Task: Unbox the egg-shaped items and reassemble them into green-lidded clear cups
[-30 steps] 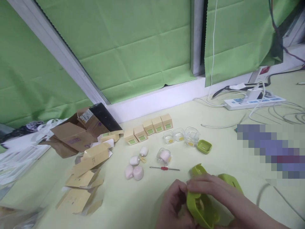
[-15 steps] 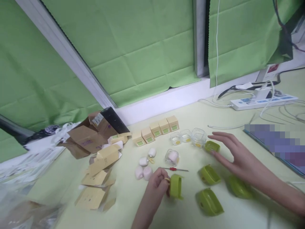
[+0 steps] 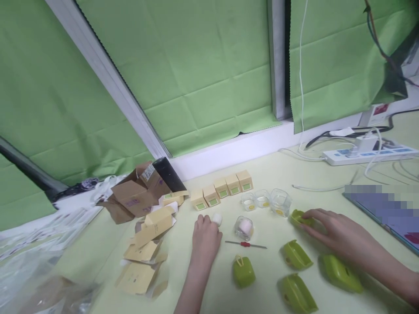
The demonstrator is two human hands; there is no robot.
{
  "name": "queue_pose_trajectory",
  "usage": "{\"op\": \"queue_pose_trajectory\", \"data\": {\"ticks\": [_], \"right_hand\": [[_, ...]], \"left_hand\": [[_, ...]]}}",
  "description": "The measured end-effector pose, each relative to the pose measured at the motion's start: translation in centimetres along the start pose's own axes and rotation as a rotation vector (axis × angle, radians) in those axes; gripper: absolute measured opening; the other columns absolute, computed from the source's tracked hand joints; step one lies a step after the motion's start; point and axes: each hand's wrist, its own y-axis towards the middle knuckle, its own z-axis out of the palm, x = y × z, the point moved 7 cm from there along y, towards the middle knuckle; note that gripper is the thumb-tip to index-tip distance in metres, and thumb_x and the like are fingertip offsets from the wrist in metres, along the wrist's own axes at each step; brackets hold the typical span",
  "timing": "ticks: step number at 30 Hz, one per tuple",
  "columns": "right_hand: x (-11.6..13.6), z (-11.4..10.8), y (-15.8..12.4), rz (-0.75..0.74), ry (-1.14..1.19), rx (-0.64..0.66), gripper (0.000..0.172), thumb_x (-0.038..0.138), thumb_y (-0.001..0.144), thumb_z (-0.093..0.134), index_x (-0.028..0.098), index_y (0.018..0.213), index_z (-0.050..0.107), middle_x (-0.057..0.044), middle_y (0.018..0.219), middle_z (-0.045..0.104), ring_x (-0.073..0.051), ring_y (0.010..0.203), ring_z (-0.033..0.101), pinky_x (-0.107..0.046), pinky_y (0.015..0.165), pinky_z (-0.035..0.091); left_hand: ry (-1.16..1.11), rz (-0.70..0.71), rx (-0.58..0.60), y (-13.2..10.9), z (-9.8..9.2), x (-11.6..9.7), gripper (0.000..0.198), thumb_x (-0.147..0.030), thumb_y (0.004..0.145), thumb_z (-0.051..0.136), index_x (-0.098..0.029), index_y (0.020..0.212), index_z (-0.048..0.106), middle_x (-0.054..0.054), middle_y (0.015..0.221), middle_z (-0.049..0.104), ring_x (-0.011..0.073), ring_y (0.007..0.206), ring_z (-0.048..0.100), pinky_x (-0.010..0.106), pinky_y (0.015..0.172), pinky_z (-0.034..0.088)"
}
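Note:
My left hand [image 3: 207, 237] lies over the small rounded white and pink pieces on the table, its fingers curled downward. One white piece [image 3: 216, 219] shows beside its fingertips; the others are hidden under the hand. Thumb and fingers of my right hand [image 3: 322, 224] are closed on a small green plastic case [image 3: 297, 217] at the right. Nearer me stands a green case with a yellow loop [image 3: 244, 272]. Open green shells [image 3: 297, 255] and another green case [image 3: 342, 274] lie below my right hand. A double-ended screwdriver [image 3: 245, 244] with a red middle lies between my hands.
Clear plastic cups [image 3: 280, 203] stand behind, one clear cup [image 3: 244, 228] holding a pink piece. Several small cartons [image 3: 233, 185] form a row. Unfolded cartons [image 3: 140, 270] and a brown box [image 3: 140, 194] lie left. A power strip [image 3: 373, 155] and a blurred-out screen [image 3: 382, 216] are right.
My left hand has let go of the green case with the yellow loop, which now stands on the table, and moved up-left to the white pieces. My right hand has closed on a green case.

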Motion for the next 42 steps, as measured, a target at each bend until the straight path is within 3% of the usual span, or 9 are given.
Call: {"op": "queue_pose_trajectory", "data": {"ticks": [6,11,22,28,31,34,36,39,42], "right_hand": [[1.5,-3.7,-0.4,-0.110,-0.015,-0.256,0.029,0.046,0.089,0.044,0.026,0.087,0.064,-0.004,0.102,0.069,-0.024,0.086,0.067,-0.039,0.074,0.049],[3.6,-5.8,-1.3,-0.205,0.059,-0.380,0.021,0.037,0.091,0.046,0.026,0.086,0.062,-0.003,0.096,0.070,-0.022,0.087,0.066,-0.038,0.077,0.046],[5.2,-7.5,-2.2,-0.324,0.161,-0.436,0.008,0.026,0.088,0.052,0.025,0.089,0.060,-0.004,0.093,0.071,-0.022,0.089,0.065,-0.040,0.079,0.046],[5.9,-7.4,-2.4,-0.296,0.284,-0.367,0.011,0.024,0.089,0.050,0.025,0.092,0.061,-0.005,0.098,0.068,-0.023,0.095,0.063,-0.040,0.082,0.048],[6.9,-6.0,-2.5,-0.266,0.446,-0.207,0.016,0.028,0.088,0.052,0.025,0.102,0.059,-0.005,0.102,0.066,-0.021,0.097,0.063,-0.035,0.081,0.052],[7.5,-4.4,-2.7,-0.246,0.587,-0.063,0.036,0.031,0.086,0.056,0.027,0.122,0.050,-0.005,0.103,0.066,-0.019,0.091,0.064,-0.033,0.079,0.055],[7.1,-4.2,-2.7,-0.269,0.631,-0.074,0.037,0.030,0.087,0.055,0.028,0.123,0.050,-0.005,0.100,0.066,-0.019,0.087,0.065,-0.032,0.077,0.056],[5.0,-6.0,-2.5,-0.252,0.618,-0.289,0.026,0.029,0.086,0.058,0.029,0.112,0.058,-0.003,0.093,0.067,-0.018,0.082,0.064,-0.031,0.074,0.054],[1.9,-9.0,-2.9,-0.029,0.626,-0.616,0.020,0.031,0.083,0.063,0.030,0.103,0.062,-0.002,0.095,0.066,-0.018,0.079,0.063,-0.032,0.073,0.053]], "left_hand": [[0.098,-0.057,0.031,1.0,1.0,-2.3,0.030,-0.001,0.075,0.041,-0.008,0.088,0.068,0.019,0.095,0.064,0.0298,0.102,0.048,0.036,0.081,0.034],[0.120,-0.114,0.039,0.7,1.2,-2.4,0.041,0.006,0.076,0.032,-0.010,0.089,0.068,0.016,0.090,0.066,0.0256,0.098,0.052,0.033,0.077,0.035],[0.090,-0.212,-0.074,0.3,1.3,-1.2,0.029,-0.006,0.073,0.040,-0.010,0.086,0.065,0.015,0.090,0.066,0.0277,0.096,0.054,0.032,0.071,0.037],[0.037,-0.174,-0.177,-0.2,-1.2,-1.8,0.022,-0.009,0.071,0.041,-0.011,0.075,0.063,0.015,0.087,0.065,0.0288,0.093,0.052,0.036,0.078,0.034],[-0.339,-0.094,-0.158,-1.3,-2.3,-4.0,0.012,-0.016,0.072,0.047,-0.016,0.073,0.059,0.009,0.084,0.065,0.0240,0.087,0.053,0.034,0.077,0.037],[-1.071,0.062,0.079,-2.4,-2.2,-9.0,0.009,-0.024,0.069,0.056,-0.016,0.072,0.057,0.004,0.075,0.062,0.0192,0.074,0.055,0.030,0.071,0.041],[-1.427,0.160,0.242,-2.7,-2.3,-12.7,0.016,-0.029,0.070,0.059,-0.014,0.076,0.060,0.005,0.076,0.063,0.0173,0.075,0.056,0.030,0.073,0.041],[-1.534,0.241,0.326,-1.7,-2.5,-16.0,0.028,-0.037,0.076,0.056,-0.012,0.087,0.063,0.005,0.079,0.063,0.0150,0.072,0.054,0.028,0.070,0.041],[-1.145,0.306,0.217,0.1,-2.2,-17.3,0.039,-0.044,0.081,0.049,-0.014,0.101,0.061,0.009,0.091,0.064,0.0202,0.082,0.057,0.032,0.074,0.042]]}}
